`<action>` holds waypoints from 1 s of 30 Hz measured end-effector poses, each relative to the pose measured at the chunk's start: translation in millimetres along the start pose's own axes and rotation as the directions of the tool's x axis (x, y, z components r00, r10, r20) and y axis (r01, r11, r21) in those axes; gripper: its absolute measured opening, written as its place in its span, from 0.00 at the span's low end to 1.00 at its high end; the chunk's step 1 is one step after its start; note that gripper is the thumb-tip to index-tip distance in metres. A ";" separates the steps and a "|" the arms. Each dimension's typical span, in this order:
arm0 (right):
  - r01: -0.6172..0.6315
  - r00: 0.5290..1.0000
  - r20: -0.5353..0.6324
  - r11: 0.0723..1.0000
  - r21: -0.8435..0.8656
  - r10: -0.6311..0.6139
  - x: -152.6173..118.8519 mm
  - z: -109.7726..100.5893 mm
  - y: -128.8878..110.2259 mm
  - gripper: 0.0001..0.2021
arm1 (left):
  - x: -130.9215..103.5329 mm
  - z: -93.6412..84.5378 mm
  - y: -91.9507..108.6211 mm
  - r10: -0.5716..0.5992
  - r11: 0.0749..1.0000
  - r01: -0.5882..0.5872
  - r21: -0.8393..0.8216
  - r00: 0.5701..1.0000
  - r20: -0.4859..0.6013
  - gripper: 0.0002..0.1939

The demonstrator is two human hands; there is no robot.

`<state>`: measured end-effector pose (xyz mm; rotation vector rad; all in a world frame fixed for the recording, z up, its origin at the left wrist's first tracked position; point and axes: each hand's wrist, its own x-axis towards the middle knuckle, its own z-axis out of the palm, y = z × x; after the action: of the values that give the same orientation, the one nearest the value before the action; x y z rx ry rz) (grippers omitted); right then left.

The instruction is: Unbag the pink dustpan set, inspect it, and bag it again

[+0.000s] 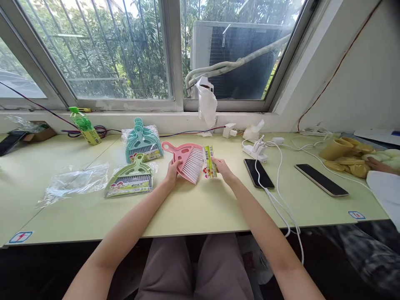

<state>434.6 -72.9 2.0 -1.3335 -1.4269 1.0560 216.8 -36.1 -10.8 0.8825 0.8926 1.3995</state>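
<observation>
In the middle of the table, my left hand (173, 170) grips a pink dustpan and brush set (185, 160) by its lower left side. White bristles of the brush fan out toward the right. Just beside them, my right hand (221, 166) pinches a yellow-green printed label card (209, 161) by its right edge; the card stands upright, close to the bristle tips. To the left lies a green dustpan set (133, 177) in clear wrapping with a similar label. Behind it are several stacked teal dustpan sets (142, 141).
Clear plastic wrapping (76, 183) and a green bottle (86, 126) are on the left. Two phones (258, 173), a power strip (255, 151) and white cables (275, 196) lie on the right. Another person's hand (383, 165) is at the far right near yellow items (350, 156).
</observation>
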 end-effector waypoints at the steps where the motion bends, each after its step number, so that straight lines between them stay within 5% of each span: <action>1: -0.017 1.000 -0.015 1.000 0.021 0.017 -0.9 3.0 -0.5 0.32 | -1.6 1.2 -0.1 -0.002 1.000 0.001 -0.013 1.000 -0.002 0.18; 10: 0.038 0.996 -0.086 0.952 0.304 -0.012 -0.2 13.3 2.2 0.23 | -13.2 7.0 -1.1 -0.055 0.998 0.055 -0.007 0.998 0.017 0.16; 14: -0.014 0.956 -0.288 0.992 0.124 0.049 2.8 10.4 10.5 0.24 | -13.4 6.8 -2.8 -0.062 0.998 0.061 0.021 0.998 0.014 0.16; 17: 0.006 0.918 -0.395 0.997 -0.076 -0.035 1.7 7.1 11.9 0.22 | -10.1 5.0 -5.3 -0.065 0.997 0.065 0.041 0.998 0.015 0.15; 24: 0.111 0.942 -0.296 0.981 -0.161 -0.156 3.0 11.1 9.8 0.19 | -1.1 1.0 -10.6 -0.072 0.997 0.072 0.018 0.997 -0.011 0.14; 30: 0.267 0.948 -0.165 0.962 -0.062 -0.274 5.5 14.8 10.0 0.17 | 0.9 -0.1 -12.9 -0.085 0.996 0.086 0.003 0.996 -0.028 0.15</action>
<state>422.5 -67.0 -11.0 -1.1835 -1.4564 0.7190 222.1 -35.1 -22.5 0.8205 0.9445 1.3392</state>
